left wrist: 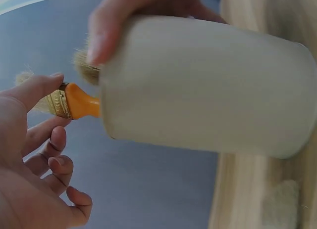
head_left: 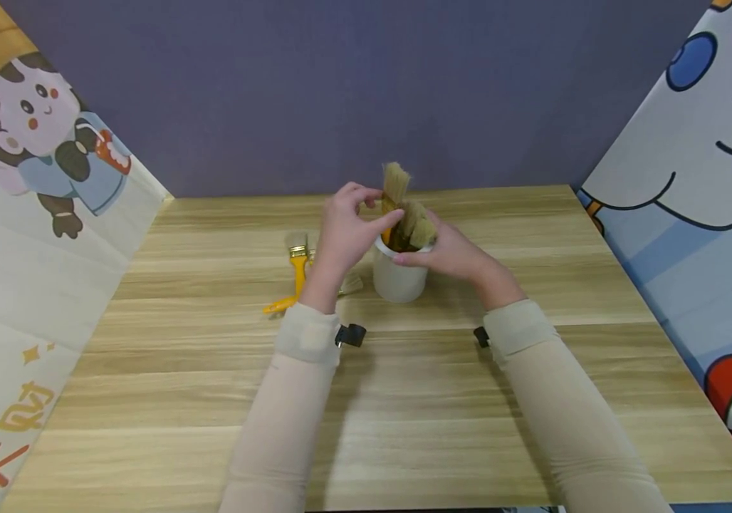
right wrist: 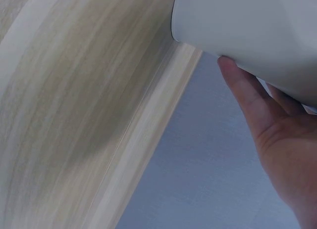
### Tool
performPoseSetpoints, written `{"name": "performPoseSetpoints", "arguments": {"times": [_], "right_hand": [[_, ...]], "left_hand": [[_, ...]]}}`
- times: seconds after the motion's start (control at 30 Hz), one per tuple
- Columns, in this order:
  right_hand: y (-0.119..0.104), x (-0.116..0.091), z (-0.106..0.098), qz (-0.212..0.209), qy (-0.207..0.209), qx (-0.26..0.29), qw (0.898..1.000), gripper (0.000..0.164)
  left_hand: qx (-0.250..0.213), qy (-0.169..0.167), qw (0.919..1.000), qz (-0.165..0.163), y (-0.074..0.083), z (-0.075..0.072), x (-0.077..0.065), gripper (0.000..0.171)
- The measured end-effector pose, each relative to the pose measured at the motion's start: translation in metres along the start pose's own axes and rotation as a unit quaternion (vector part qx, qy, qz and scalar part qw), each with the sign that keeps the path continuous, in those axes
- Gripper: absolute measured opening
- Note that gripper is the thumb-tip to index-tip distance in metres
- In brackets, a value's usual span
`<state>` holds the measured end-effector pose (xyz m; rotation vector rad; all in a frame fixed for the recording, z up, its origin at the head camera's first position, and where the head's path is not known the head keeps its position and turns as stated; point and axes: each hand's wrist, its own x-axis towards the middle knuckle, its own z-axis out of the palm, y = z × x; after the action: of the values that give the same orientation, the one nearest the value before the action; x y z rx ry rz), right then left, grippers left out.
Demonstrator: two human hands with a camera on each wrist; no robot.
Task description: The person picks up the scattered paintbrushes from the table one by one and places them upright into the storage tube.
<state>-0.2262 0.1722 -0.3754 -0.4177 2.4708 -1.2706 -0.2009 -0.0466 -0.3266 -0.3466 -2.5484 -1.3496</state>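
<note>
A white cylindrical container stands on the table, with several bristle brushes upright in it, bristles up. My left hand pinches one paintbrush between thumb and fingers at its metal band. In the left wrist view, that paintbrush's orange handle runs down into the container's mouth, and the other left fingers curl loosely below. My right hand grips the container near its rim, thumb at the front. From the right wrist view, the right fingers lie along the container's side.
Left of the container, several paintbrushes with yellow handles lie on the wooden table, partly hidden by my left forearm. One brush's pale bristles show beside my left wrist. A dark panel rises behind the table, with printed panels at both sides.
</note>
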Motion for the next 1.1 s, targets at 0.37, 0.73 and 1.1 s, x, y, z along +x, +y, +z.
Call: {"name": "performPoseSetpoints", "arguments": {"times": [0.37, 0.73, 1.1], "right_hand": [[-0.003, -0.001, 0.001, 0.019, 0.004, -0.007, 1.0, 0.124], [-0.003, -0.001, 0.001, 0.03, -0.003, -0.012, 0.999, 0.126], [-0.002, -0.001, 0.001, 0.012, 0.002, -0.008, 1.0, 0.12]], "left_hand": [[0.034, -0.004, 0.9986, -0.041, -0.018, 0.011, -0.012, 0.047], [0.092, -0.025, 0.9947, -0.038, -0.019, 0.016, -0.02, 0.056], [0.096, -0.025, 0.9947, -0.028, -0.014, 0.013, -0.018, 0.053]]}}
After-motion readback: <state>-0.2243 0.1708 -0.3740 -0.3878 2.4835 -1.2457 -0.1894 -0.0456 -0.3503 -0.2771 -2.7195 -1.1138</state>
